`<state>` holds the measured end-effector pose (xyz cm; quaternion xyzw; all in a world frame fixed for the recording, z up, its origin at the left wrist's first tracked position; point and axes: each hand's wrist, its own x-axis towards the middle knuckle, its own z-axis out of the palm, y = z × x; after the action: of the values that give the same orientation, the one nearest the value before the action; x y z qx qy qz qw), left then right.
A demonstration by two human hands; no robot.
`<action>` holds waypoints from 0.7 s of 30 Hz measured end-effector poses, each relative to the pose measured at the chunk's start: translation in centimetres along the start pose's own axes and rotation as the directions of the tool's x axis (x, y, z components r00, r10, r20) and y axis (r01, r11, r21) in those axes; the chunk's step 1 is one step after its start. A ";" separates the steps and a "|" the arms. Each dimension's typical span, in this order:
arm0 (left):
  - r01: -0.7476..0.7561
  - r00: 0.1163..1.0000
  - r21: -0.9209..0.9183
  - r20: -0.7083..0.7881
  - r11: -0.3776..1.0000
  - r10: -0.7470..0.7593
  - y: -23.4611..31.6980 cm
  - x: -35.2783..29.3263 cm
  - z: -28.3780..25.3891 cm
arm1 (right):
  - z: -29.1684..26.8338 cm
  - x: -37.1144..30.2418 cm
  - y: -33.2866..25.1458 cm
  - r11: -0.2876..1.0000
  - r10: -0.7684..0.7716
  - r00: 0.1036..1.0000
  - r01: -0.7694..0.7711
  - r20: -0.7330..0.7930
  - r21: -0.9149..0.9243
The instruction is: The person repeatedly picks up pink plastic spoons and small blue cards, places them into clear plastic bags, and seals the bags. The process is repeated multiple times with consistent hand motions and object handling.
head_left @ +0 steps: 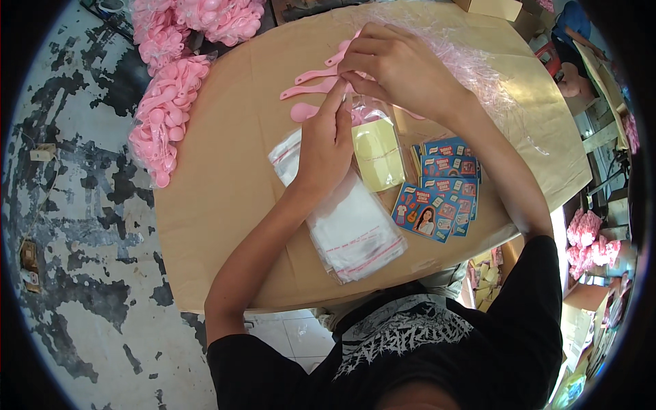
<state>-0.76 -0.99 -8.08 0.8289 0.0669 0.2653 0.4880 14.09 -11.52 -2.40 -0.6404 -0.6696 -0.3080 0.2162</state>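
My left hand (326,145) and my right hand (403,72) meet fingertip to fingertip above the table. The left pinches the upper edge of a clear plastic bag (369,109), with a pale yellow card (380,156) showing in it. My right fingers are pinched together too; what they grip is hidden. Several pink plastic spoons (309,89) lie beside and behind the hands, partly covered by them. Beneath my left wrist rests a stack of clear bags (355,229). Blue printed cards (425,213) lie overlapping to its right.
Brown paper covers the table (225,171). Shredded pink and clear strips (471,65) are heaped at the far right. Bags of pink spoons (167,113) lie along the left edge, more at the far left. A person (572,34) sits beyond the table at right.
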 end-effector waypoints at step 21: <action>0.274 0.959 -0.672 0.133 0.688 -0.252 -0.7 0.7 -0.1 | -5.0 -6.6 8.2 0.796 0.587 0.806 -0.560 -0.069 0.232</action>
<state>-0.10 -0.25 -8.31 0.5763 0.0753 0.1862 0.7922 22.27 -19.79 -2.21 -0.7653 -0.4546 -0.2023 0.4083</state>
